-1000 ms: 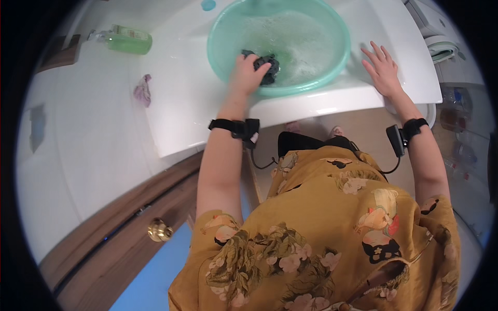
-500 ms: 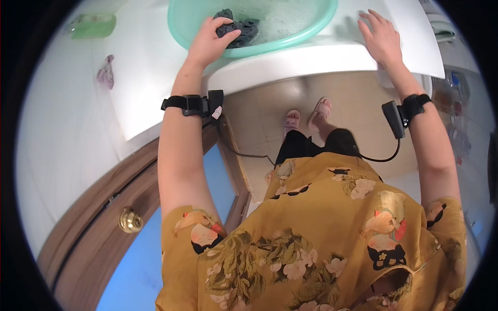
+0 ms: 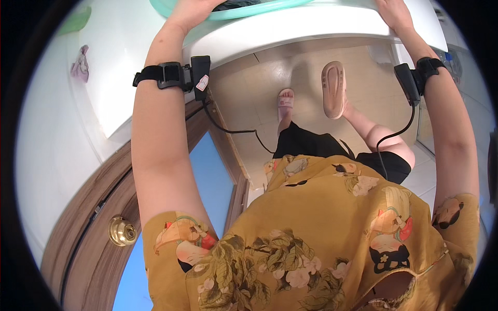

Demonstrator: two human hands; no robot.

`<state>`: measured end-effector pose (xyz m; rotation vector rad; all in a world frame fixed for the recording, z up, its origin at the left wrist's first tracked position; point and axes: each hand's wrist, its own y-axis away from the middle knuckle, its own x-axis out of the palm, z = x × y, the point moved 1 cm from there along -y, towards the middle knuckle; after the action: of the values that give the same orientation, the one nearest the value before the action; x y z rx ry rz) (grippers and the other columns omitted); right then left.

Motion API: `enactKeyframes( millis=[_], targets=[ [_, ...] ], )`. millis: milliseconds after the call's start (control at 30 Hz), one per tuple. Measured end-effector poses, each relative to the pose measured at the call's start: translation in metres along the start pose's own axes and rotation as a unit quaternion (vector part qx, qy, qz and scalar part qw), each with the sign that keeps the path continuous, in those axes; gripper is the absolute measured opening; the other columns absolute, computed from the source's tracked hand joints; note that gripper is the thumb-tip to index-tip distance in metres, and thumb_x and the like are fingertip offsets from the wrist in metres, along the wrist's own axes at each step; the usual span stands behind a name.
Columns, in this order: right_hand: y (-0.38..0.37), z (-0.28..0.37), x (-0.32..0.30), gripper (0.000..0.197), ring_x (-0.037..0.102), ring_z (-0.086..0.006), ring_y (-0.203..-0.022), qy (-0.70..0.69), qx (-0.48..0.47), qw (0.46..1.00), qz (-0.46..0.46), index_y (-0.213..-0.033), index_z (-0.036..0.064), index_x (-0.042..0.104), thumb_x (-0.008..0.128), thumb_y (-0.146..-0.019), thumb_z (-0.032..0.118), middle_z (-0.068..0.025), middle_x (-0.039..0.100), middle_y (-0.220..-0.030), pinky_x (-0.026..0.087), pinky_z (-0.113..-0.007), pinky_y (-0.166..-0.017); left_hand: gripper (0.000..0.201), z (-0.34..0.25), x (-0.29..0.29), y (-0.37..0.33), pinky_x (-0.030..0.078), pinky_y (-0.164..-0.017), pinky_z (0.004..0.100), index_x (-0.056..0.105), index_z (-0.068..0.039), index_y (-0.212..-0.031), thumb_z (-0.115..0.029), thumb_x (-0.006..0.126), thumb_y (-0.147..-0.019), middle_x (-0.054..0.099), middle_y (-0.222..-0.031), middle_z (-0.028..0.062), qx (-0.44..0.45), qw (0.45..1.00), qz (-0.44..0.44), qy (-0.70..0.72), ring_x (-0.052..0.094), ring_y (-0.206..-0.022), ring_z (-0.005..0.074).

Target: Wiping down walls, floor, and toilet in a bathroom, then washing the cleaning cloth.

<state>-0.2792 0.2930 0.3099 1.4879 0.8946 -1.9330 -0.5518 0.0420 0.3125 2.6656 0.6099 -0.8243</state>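
My left hand (image 3: 194, 11) reaches over the near rim of a mint-green basin (image 3: 254, 10), its fingers cut off by the upper edge. Beside its thumb lies dark cloth (image 3: 236, 4) inside the basin; the hand appears closed on it, as half a second ago. My right hand (image 3: 395, 14) rests on the white counter (image 3: 332, 19) to the right of the basin, holding nothing that shows. Most of its fingers are out of the picture; the visible part lies flat. Each wrist wears a black strap with a small cabled box.
A wooden door frame with a brass knob (image 3: 123, 231) stands at lower left. A pinkish cloth (image 3: 80, 64) hangs on the left wall, below a green object (image 3: 75, 20). Under the counter is a beige tiled floor (image 3: 254, 103), with my slippered feet; one sole (image 3: 332, 90) faces up.
The view has tilted down, so the basin and both hands sit higher and are partly cut off. My right foot has lifted, showing the slipper's sole, and that leg has swung outward.
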Motion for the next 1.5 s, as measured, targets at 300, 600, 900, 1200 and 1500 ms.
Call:
enactKeyframes(
  millis=[300,600,900,1200,1500],
  targets=[
    [-0.019,-0.012,0.001,0.038,0.049,-0.0338,-0.105,0.026,0.008,0.999,0.018,-0.109,0.0055,0.057,0.042,-0.086,0.032,-0.0159,0.055,-0.113,0.038,-0.038,-0.092,0.028,-0.003,-0.007,-0.008,0.044,-0.078,0.0280,0.055,-0.004,-0.102,-0.020,0.062,-0.081,0.058,-0.093,0.0074,0.008,1.000,0.002,0.008,0.054,-0.086,0.0171],
    [-0.006,-0.004,-0.001,0.034,0.048,-0.0316,-0.108,0.018,-0.015,0.999,-0.025,-0.103,0.0029,0.059,0.045,-0.087,0.029,-0.0144,0.053,-0.118,0.038,-0.038,-0.093,0.037,0.032,-0.001,-0.014,0.042,-0.084,0.0312,0.062,-0.006,-0.100,-0.031,0.069,-0.074,0.055,-0.100,0.0138,0.080,0.993,-0.084,-0.007,0.054,-0.093,0.0270],
    [-0.004,0.003,-0.015,0.034,0.047,-0.0306,-0.109,-0.108,0.002,0.994,0.035,-0.101,0.0059,0.060,0.044,-0.087,0.033,-0.0131,0.053,-0.118,0.036,-0.041,-0.093,0.034,0.000,-0.008,-0.009,0.045,-0.073,0.0262,0.061,0.001,-0.099,-0.028,0.064,-0.081,0.062,-0.087,0.0050,-0.142,0.952,-0.193,0.191,0.057,-0.079,0.0133],
    [-0.060,0.110,-0.038,0.067,0.049,-0.0262,-0.108,-0.431,-0.155,0.871,0.181,-0.131,0.0080,0.035,0.067,-0.076,0.027,-0.0160,0.050,-0.119,0.040,-0.034,-0.091,0.029,-0.068,-0.023,-0.011,0.046,-0.069,0.0246,0.062,-0.002,-0.095,-0.025,0.067,-0.079,0.062,-0.088,0.0036,-0.183,0.923,-0.142,0.306,0.058,-0.079,0.0114],
    [-0.120,0.154,0.045,0.066,0.057,-0.0215,-0.092,-0.589,0.157,0.733,0.302,-0.130,0.0081,0.035,0.069,-0.074,0.023,-0.0154,0.057,-0.103,0.046,-0.029,-0.080,0.050,-0.023,-0.025,-0.023,0.047,-0.071,0.0284,0.054,0.001,-0.113,-0.021,0.072,-0.072,0.059,-0.098,0.0111,-0.130,0.912,-0.251,0.299,0.058,-0.081,0.0171]
  ],
)
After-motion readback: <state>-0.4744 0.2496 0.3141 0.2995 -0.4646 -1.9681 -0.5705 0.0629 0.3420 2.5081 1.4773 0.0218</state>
